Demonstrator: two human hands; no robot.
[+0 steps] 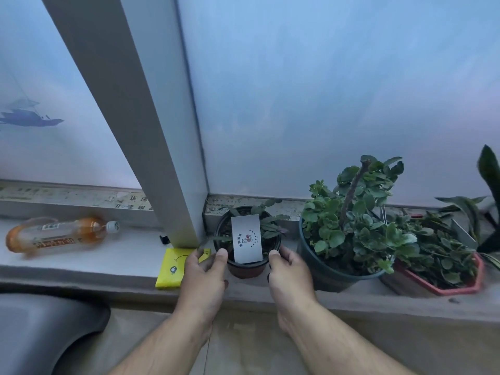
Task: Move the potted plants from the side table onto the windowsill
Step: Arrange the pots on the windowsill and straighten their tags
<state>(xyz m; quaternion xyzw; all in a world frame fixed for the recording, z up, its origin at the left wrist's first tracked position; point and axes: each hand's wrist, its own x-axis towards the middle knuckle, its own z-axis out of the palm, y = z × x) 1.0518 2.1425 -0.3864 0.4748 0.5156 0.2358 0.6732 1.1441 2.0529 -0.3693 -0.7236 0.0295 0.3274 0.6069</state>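
The small dark round plastic pot (246,266), holding a thin-leaved green plant and a white printed card (246,238) stuck upright in its soil, stands on the pale grey stone windowsill (108,262) directly ahead of the person, between the two hands. The left hand (205,272) grips the pot's left side with its thumb laid over the rim; the right hand (289,269) grips the right side the same way, thumb on the rim and fingers curled round the wall. Both hands sit equally near, one on each flank, so neither has the shorter reach. The pot's axis is upright and its base appears to rest on the sill, though the hands hide the lower edge and I cannot be sure it bears its full weight yet.

The relation that matters is sideways fit. Just to the pot's left lies a flat yellow packet (176,266), partly under the left hand, with the grey window post (173,185) behind it; just to the right stands a larger dark round pot of fleshy-leaved green plant (332,269), close to the right hand's knuckles. Further right sits a red-rimmed angular planter (460,285). An amber plastic bottle (62,235) lies on its side well to the left. Releasing would call for drawing both hands straight back toward the body, not outward.
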